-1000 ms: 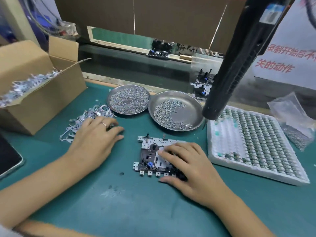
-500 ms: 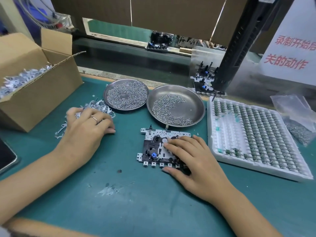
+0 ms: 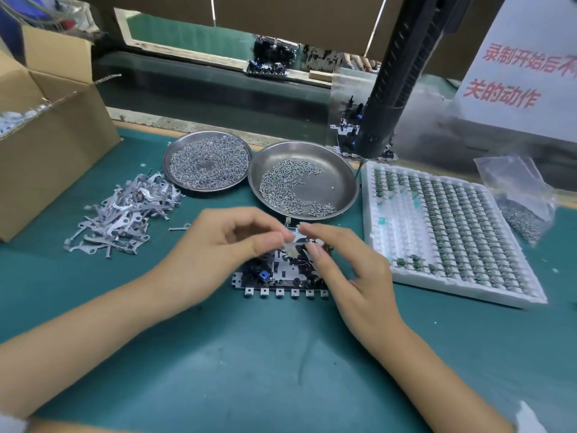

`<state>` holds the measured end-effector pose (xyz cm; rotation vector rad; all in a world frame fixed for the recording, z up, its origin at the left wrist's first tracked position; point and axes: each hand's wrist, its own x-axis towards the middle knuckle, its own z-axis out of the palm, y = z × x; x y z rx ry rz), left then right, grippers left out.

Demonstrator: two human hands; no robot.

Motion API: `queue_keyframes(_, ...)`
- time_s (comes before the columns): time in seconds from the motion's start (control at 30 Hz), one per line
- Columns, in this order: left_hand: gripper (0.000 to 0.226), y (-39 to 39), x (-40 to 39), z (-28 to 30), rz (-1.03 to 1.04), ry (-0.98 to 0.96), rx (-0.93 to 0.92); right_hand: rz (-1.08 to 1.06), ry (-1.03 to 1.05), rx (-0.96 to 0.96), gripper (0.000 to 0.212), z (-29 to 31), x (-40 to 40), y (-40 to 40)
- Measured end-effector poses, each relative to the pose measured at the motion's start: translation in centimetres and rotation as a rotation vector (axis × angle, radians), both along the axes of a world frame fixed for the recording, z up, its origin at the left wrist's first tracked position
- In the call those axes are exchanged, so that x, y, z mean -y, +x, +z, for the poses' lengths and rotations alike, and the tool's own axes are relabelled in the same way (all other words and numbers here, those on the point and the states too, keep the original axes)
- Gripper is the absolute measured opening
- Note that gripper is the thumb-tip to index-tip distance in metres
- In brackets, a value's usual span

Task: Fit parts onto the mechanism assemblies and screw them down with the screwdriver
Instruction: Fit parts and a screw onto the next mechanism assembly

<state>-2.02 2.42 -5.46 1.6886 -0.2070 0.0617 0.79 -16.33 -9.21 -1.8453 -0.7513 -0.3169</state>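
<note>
Both hands' fingertips [image 3: 281, 240] blur over the mechanism assembly [image 3: 281, 276], hiding its top half; the small pale part [image 3: 292, 249] between them is unreadable.

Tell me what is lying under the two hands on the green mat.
A mechanism assembly: its black body, blue part and front row of square tabs show. The left hand and right hand cover its upper middle, where they handle a small blurred part.

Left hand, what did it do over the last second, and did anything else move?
The left hand left the parts pile and came right over the mechanism, now pinching a small metal part. The right hand lifted off the mechanism, its fingers meeting that part. Mechanism, dishes and tray stayed put.
</note>
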Motion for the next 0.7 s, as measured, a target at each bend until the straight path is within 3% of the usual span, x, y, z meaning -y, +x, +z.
queue_keyframes(0.13, 0.015, 0.1, 0.7, -1.7, 0.006, 0.02, 0.039, 0.011, -0.007, -0.01, 0.019, -0.4, 0.1, 0.3)
queue_keyframes(0.4, 0.006, -0.7, 0.3, -3.5, 0.182, 0.445, 0.181, -0.009, -0.14, 0.079, 0.017, -1.3, 0.0, 0.5)
queue_keyframes(0.7, 0.001, -1.1, 0.7, -3.1, 0.194, 0.488, 0.161, 0.023, -0.189, 0.118, 0.016, -1.1, 0.4, -0.2)
